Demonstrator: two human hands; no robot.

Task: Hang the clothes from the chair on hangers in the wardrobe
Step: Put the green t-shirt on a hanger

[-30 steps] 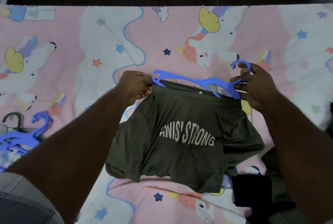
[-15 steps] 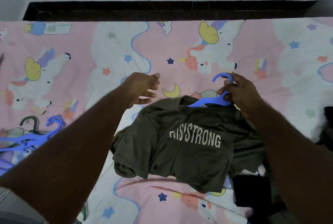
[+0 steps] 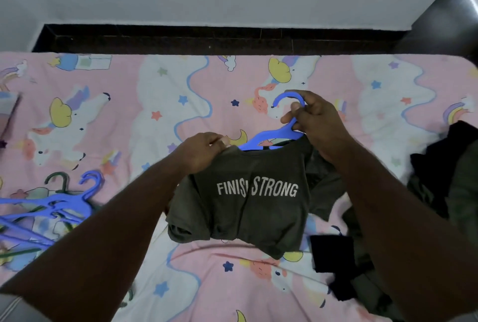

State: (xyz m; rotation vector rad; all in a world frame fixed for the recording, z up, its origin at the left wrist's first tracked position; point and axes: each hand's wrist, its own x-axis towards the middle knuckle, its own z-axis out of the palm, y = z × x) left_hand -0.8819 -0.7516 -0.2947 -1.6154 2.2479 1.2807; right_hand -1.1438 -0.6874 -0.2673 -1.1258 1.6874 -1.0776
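Cartoon-print bedsheet (image 3: 108,119) under crumpled olive T-shirt (image 3: 248,207), curved plastic hanger (image 3: 274,135).

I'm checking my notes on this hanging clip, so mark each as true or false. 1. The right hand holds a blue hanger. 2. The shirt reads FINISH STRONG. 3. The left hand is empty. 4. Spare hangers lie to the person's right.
1. True: the right hand grips the blue hanger near its hook.
2. True, on the olive shirt.
3. False: the left hand pinches the shirt's shoulder.
4. False: the spare hangers lie to the left, on the bedsheet.
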